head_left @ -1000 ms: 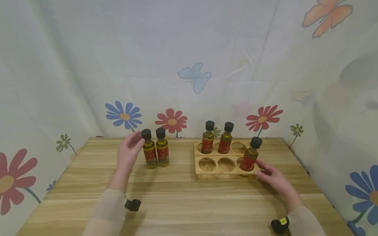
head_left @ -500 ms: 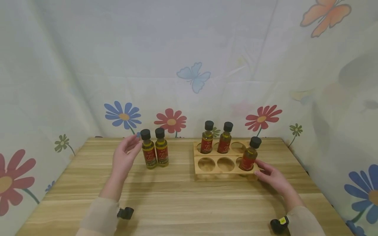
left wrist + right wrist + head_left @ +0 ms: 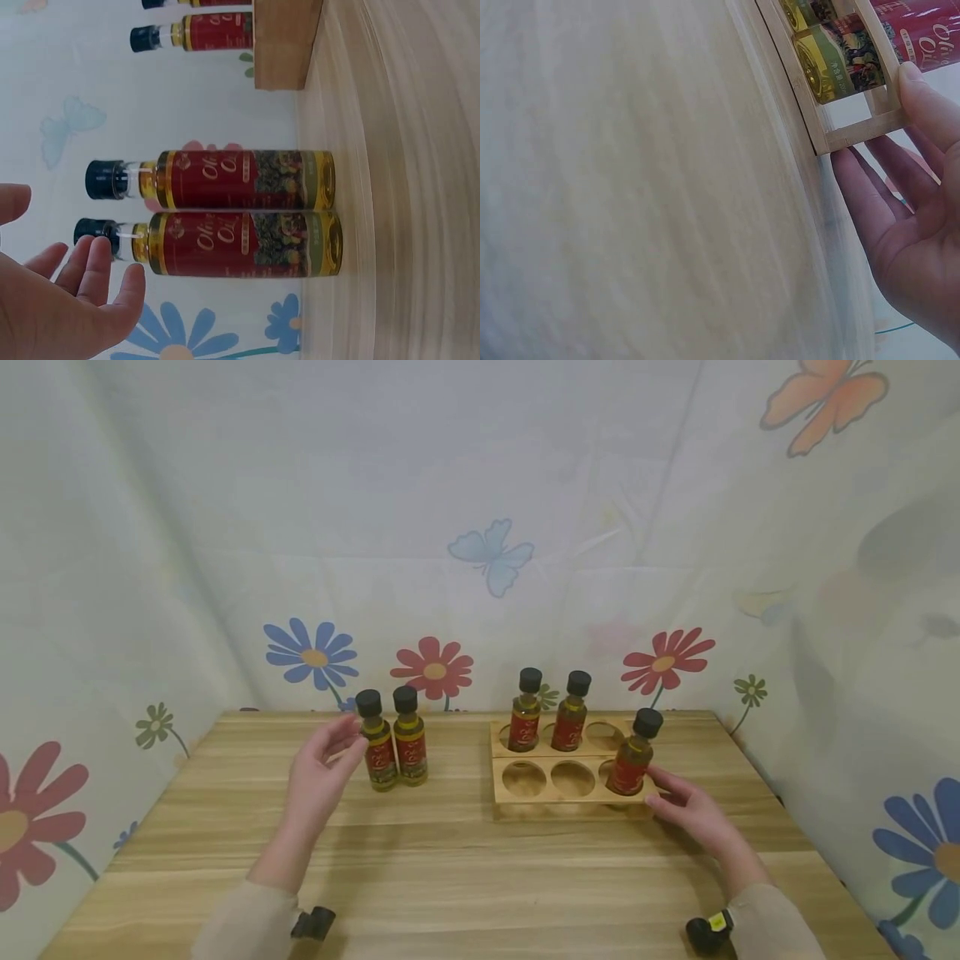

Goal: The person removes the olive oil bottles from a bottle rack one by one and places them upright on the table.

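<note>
Two olive oil bottles with black caps stand upright side by side on the table: a left one [image 3: 378,756] and a right one [image 3: 411,750]. My left hand [image 3: 318,781] is beside the left bottle's neck and holds nothing; its relaxed fingers overlap the cap in the left wrist view. Farther right is a two-tier wooden rack [image 3: 547,796] with round holes. Its front right hole holds a bottle [image 3: 630,768]; two more bottles, one [image 3: 524,728] and another [image 3: 570,728], sit in the back row. My right hand [image 3: 922,232] grips the rack's right end, thumb on the upper front edge, fingers at the side.
A wood-grain table [image 3: 465,885] carries everything. Behind it hangs a pale cloth [image 3: 360,527] printed with flowers and butterflies. Small black cameras, a left one [image 3: 313,924] and a right one [image 3: 708,933], are worn at the wrists.
My left hand has drawn slightly left and down from the left bottle's cap, its thumb now lower beside the neck. The bottles, rack and right hand have stayed in place.
</note>
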`<state>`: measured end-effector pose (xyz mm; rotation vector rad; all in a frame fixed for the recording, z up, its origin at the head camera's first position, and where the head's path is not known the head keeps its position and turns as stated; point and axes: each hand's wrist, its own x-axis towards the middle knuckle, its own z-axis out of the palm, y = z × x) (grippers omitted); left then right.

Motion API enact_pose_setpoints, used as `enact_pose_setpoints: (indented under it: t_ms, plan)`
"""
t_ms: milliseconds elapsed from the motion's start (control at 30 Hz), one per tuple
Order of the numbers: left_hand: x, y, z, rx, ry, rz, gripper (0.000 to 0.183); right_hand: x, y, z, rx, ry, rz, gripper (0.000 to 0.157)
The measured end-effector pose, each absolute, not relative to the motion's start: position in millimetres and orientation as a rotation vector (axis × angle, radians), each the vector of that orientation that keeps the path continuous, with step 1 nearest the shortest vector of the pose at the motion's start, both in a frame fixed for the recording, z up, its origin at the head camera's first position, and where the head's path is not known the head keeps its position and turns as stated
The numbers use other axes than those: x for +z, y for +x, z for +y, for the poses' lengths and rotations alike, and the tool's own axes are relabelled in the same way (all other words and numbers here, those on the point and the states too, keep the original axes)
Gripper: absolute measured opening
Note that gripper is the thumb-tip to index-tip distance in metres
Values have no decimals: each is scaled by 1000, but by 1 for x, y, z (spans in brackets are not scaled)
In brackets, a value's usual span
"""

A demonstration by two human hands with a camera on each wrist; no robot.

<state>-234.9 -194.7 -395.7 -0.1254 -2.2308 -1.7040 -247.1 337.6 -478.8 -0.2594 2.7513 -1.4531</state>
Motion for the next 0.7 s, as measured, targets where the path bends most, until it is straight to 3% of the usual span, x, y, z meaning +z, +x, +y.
enact_pose_setpoints:
  t_ms: [700]
  plan:
    - [-412,-228,-142,-1750,-338,-2349,46,-478,-247,337,-1440,-267,2756,63]
